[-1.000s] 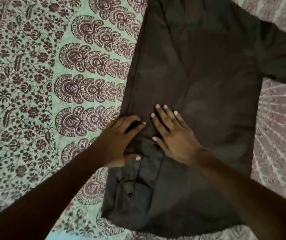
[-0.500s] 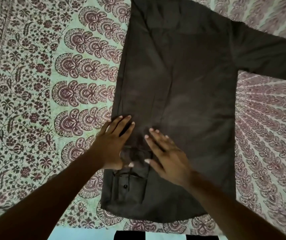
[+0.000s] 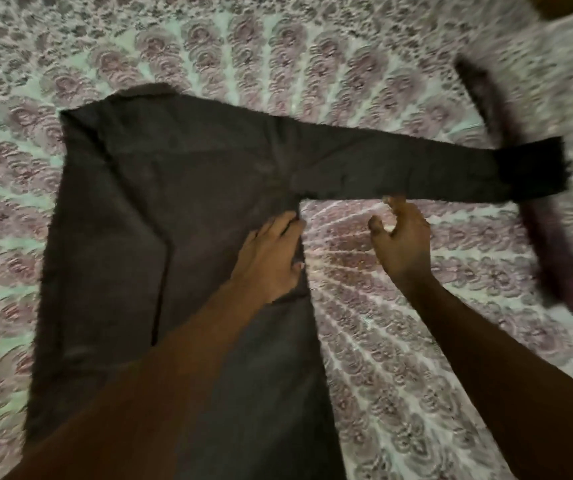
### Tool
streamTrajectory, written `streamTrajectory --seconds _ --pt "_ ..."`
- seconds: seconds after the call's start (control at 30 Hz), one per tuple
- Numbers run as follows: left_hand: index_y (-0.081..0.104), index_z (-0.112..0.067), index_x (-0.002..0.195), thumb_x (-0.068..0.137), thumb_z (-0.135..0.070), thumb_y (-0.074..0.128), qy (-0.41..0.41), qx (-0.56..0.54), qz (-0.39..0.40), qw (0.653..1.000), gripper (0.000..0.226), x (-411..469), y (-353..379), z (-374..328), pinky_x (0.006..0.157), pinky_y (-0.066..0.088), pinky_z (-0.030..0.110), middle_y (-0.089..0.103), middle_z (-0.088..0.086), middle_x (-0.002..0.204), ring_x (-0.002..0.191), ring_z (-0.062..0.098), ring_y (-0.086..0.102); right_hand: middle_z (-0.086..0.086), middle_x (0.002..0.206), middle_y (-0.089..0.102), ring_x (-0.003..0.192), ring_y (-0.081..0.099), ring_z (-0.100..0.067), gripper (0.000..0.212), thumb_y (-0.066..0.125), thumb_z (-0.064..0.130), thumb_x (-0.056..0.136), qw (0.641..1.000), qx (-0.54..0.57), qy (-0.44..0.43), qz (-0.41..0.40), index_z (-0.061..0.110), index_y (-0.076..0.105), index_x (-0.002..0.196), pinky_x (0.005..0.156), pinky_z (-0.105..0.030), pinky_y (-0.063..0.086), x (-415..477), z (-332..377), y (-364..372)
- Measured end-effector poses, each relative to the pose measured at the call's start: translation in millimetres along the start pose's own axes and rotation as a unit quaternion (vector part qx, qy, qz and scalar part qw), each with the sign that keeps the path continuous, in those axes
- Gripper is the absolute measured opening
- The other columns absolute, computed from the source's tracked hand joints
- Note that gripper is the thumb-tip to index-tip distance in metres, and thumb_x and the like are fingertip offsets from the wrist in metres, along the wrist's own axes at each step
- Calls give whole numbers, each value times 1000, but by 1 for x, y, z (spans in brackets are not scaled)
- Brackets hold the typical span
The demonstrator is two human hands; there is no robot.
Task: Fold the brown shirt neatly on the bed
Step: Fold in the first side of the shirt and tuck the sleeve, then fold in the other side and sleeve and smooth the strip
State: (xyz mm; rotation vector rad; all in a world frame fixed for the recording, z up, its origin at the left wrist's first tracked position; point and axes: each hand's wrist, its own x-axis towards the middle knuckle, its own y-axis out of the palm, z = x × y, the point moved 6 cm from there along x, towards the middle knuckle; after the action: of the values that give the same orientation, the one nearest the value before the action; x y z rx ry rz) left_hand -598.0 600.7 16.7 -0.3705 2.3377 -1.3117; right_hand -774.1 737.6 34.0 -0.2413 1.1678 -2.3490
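The brown shirt (image 3: 160, 209) lay spread on the bed (image 3: 399, 375), its body filling the view from centre toward 9 o'clock. Its collar pointed to 11 o'clock and one sleeve (image 3: 399, 168) stretched out flat toward 3 o'clock.

The left hand (image 3: 271, 258) rested flat on the shirt's side seam just under the armpit, fingers straight and close together, pressing the cloth down. The right hand (image 3: 404, 240) hovered just beside the sleeve's lower edge, at 6 o'clock from it. Its fingers were half curled and its thumb stood apart, with nothing pinched between them. Whether the top fingertip touched the hem could not be told.

A dark strip (image 3: 548, 251), too blurred to name, crossed the cuff (image 3: 534, 168) at 3 o'clock, and which of them lay on top was unclear.

The likely next step was folding the sleeve across the body. If the strip lay over the cuff, lifting the sleeve could drag it along or snag. A pinch so near the armpit might leave the long cuff end trailing and twisted. If the left hand eased off, the body could slide and crease.
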Motion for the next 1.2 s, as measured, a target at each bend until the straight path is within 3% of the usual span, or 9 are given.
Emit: streamTrajectory --seconds 0.2,0.37,0.47,0.7,0.83,0.9,1.0,1.1,1.2 --pt "7 -28 166 84 -44 80 -31 89 73 993 111 116 27 -61 120 30 54 0 -1 175 159 27 13 -25 155 32 139 37 -46 55 71 36 87 977 -75 169 -103 18 55 137 104 -51 45 88 -102 -60" --pt "26 -31 161 71 -39 92 -96 132 87 983 112 138 47 -65 114 41 61 19 -2 170 151 32 28 -25 165 13 150 16 -46 67 71 48 89 948 -38 301 -90 37 43 148 115 -59 29 128 -163 -83" --pt "32 -32 158 63 -42 96 -113 139 87 980 114 139 43 -70 109 46 60 26 -4 165 148 30 35 -19 161 29 147 26 -42 65 70 46 91 939 41 322 -112 28 48 150 117 -52 27 146 -185 -88" --pt "43 -33 149 59 -43 98 -128 138 87 978 106 140 35 -79 108 43 56 35 -8 159 142 27 43 -20 148 48 138 47 -32 51 66 17 95 983 99 75 -139 2 57 142 113 -21 29 139 -128 -69" --pt "64 -30 132 93 -44 72 -192 -45 -54 979 43 135 10 -64 114 32 45 64 -2 137 134 26 55 -21 149 47 133 48 -31 46 56 17 97 991 59 -103 -64 7 58 143 113 -35 34 96 -64 -31" --pt "70 -20 123 104 -48 54 -262 -349 -152 887 37 123 -12 -51 91 48 30 74 3 106 123 33 65 -19 151 47 133 47 -32 49 49 21 96 986 13 -164 -29 10 57 143 111 -44 35 73 -33 -12" --pt "61 -20 133 98 -73 38 -280 -649 -72 704 68 111 -28 -35 85 56 37 76 9 109 109 33 72 -20 149 49 131 50 -35 60 52 22 83 956 -66 -283 39 8 57 141 102 -47 38 39 15 23" --pt "60 -10 136 84 -49 77 -295 -637 -82 707 67 94 -46 -6 80 62 51 76 8 107 96 31 75 -19 146 54 125 56 -37 57 57 24 77 914 -105 -383 77 7 63 131 95 -46 38 11 54 53" --pt "53 2 134 89 2 67 -346 -638 -177 665 47 72 -67 45 71 64 54 72 18 115 105 36 73 -12 144 56 127 57 -33 42 62 19 83 918 -69 -387 61 13 65 124 93 -46 40 -1 82 69"
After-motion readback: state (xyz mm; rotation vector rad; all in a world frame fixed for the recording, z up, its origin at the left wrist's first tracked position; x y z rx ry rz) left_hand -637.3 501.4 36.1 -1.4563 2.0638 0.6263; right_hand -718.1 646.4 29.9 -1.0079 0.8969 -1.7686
